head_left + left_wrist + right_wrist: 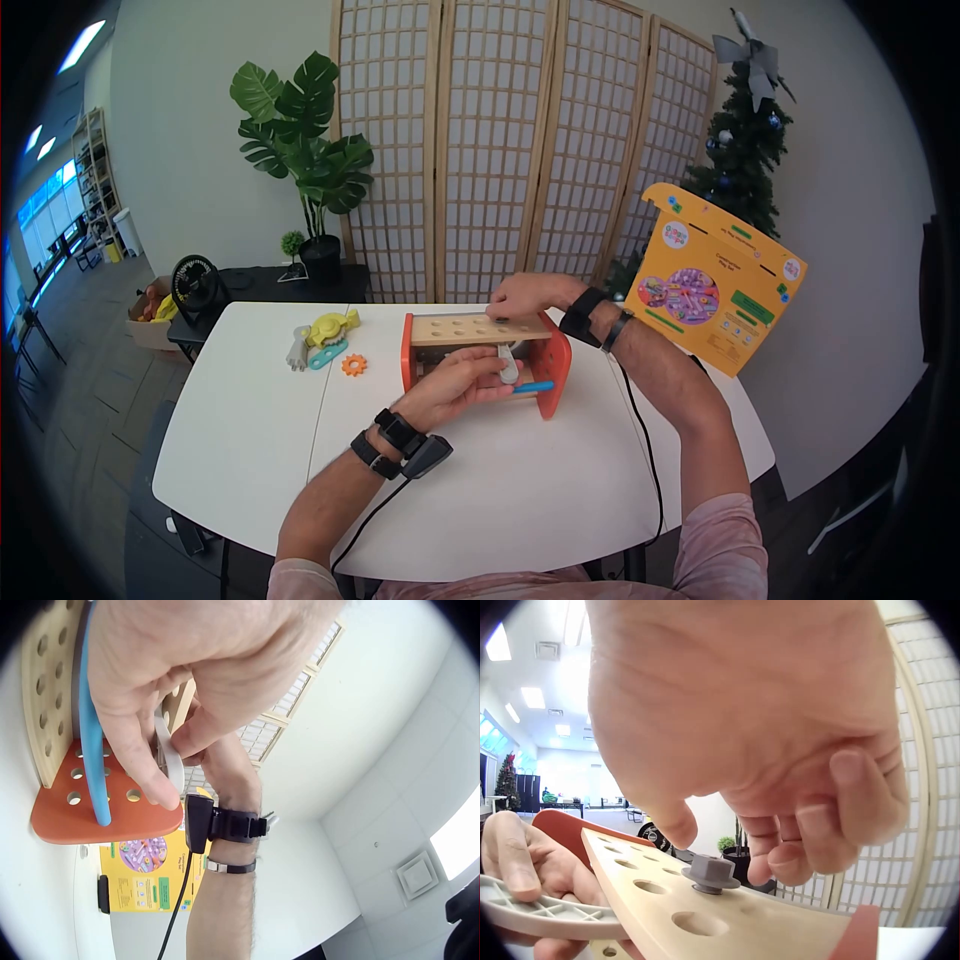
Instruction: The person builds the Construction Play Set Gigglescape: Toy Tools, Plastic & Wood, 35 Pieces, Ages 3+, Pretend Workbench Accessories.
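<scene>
At the perforated plank (676,901) | left hand (455,385) pinches pale grey piece (508,372) | right hand (757,742) loosely curled, empty, above grey bolt (711,871) | best steady bolt upright

Office-like rm. w/ Xmas decor. Behind white table (235,460): wood-framed folding screen (497,150), potted plant (300,160); Xmas tree (745,165) behind table's right end. Far left of table: tall shelving (92,150), bright windows (50,205), ceiling light panels (82,46), grey flr. (70,330)
</scene>
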Demonstrator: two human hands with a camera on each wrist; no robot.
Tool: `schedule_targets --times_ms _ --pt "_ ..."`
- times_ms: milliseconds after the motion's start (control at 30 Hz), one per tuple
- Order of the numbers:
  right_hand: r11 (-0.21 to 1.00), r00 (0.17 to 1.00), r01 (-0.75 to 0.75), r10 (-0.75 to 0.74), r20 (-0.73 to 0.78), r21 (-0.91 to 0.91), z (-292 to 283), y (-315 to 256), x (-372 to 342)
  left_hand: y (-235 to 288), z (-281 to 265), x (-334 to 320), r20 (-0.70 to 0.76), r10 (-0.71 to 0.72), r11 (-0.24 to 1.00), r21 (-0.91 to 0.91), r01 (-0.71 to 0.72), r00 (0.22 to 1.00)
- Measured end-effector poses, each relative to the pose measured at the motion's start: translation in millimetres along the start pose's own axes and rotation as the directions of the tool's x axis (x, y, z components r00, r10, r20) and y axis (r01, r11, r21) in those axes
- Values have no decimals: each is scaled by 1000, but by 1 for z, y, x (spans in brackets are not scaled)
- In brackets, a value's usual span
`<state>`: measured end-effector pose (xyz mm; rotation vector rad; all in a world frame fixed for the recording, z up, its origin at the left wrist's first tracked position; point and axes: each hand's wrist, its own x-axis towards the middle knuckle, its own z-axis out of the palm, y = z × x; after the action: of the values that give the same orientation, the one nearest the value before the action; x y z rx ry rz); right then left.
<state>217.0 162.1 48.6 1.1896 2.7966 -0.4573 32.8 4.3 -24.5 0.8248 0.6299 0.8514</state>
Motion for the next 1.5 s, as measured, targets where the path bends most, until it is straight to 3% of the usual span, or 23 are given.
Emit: schedule_targets --times_ms 133,200,233,300,500,633,800,833,900,1000,1100,1200,1400,1500 --pt "994 999 -49 51 16 -98 -3 -4 1 -1 -1 1 -4 1 1000 -4 -1 1000" --pt "981 988 -156 157 1 -113 -8 -15 -6 -1 -2 1 0 -2 1000 -9 2 1000" --pt "981 988 -155 156 1 -114 -6 -10 -3 -1 -1 1 0 -2 1000 -10 2 1000" --pt "1000 999 31 -31 -19 -6 1 0 2 0 0 -1 -2 0 1000 -1 0 1000" --pt "988 994 -101 106 30 -116 -3 -8 0 -2 -4 2 8 -1 1000 15 1 1000" --pt "1000 1000 -4 4 -10 -20 1 -2 1 -1 -1 0 4 2 1000 8 -2 1000" --pt "984 990 -129 135 47 -125 -3 -5 3 0 -1 0 -3 3 1000 13 -2 1000" --pt "984 990 -128 134 47 -127 -3 -5 1 0 -1 0 -4 4 1000 12 -4 1000" --pt "999 1000 2 -2 -13 -35 0 -3 -3 -1 -2 1 6 2 1000 9 -2 1000" --pt "994 995 -52 60 81 -96 1 2 4 0 0 0 -10 -5 1000 11 5 1000" --pt "992 995 -84 88 38 -97 -3 -8 -2 -1 -2 2 6 -4 1000 8 4 1000" --pt "992 1000 -14 13 -6 -124 0 -5 -2 -1 -2 1 11 -3 1000 13 3 1000" --pt "985 990 -37 60 131 -170 0 -1 2 -2 -3 0 3 10 1000 27 -10 1000" --pt "986 995 -19 35 91 -163 -4 -7 -8 -2 -3 0 11 9 999 38 -10 1000"
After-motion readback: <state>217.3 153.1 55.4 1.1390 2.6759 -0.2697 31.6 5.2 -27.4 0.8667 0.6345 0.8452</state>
